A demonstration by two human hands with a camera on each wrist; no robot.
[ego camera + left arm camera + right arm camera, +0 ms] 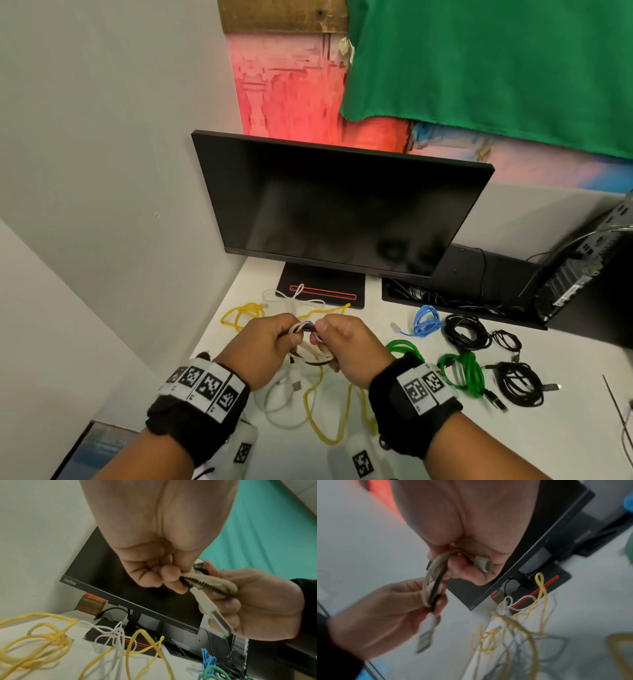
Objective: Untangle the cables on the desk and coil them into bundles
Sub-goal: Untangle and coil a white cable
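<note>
Above the white worktop (394, 428), in front of the dark monitor (335, 205), both hands hold a small beige cable coil (306, 329) in the air. The left hand (263, 342) has its fingers curled round one side of the coil, and the right hand (346, 342) pinches the other side, with a pale USB plug (205, 601) hanging loose between them. A dark ribbed band, perhaps a tie or a braided stretch of cable, crosses the loops; the blur leaves that unclear.

The cable looks light and limp, so the loops should spring apart if the grip slackens. The safest hold is probably across all the loops at once, not on the plug, whose joint with the cable may suffer from sharp bending.

Below the hands a yellow cable (329, 421) and a white cable (284, 404) lie loose and crossed on the worktop, not yet bundled. To the right, well apart, lie a blue bundle (426, 320), green bundles (462, 373) and black bundles (466, 330), already coiled.
</note>
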